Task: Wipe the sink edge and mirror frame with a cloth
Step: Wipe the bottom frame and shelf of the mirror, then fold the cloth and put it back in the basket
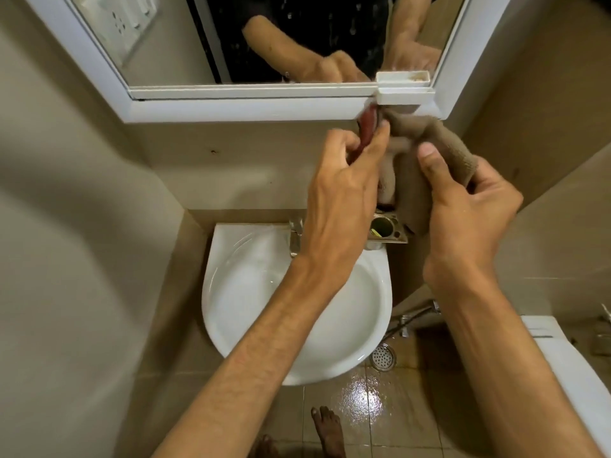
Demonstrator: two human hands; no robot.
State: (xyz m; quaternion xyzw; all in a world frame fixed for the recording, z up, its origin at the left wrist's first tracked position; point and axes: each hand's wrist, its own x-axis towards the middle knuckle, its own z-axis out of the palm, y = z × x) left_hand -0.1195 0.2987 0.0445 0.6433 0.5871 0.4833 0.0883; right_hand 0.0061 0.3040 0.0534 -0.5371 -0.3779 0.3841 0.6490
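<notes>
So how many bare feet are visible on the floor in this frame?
2. One foot stands on the wet tiles below the sink, toes pointing toward it. The other foot is left of it at the bottom edge, mostly cut off.

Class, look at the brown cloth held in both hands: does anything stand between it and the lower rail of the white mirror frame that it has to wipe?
Little does. The brown terry cloth held by the left hand and right hand already reaches the white mirror frame. Only a small white plastic tray projects there, covering that part of the rail.
</notes>
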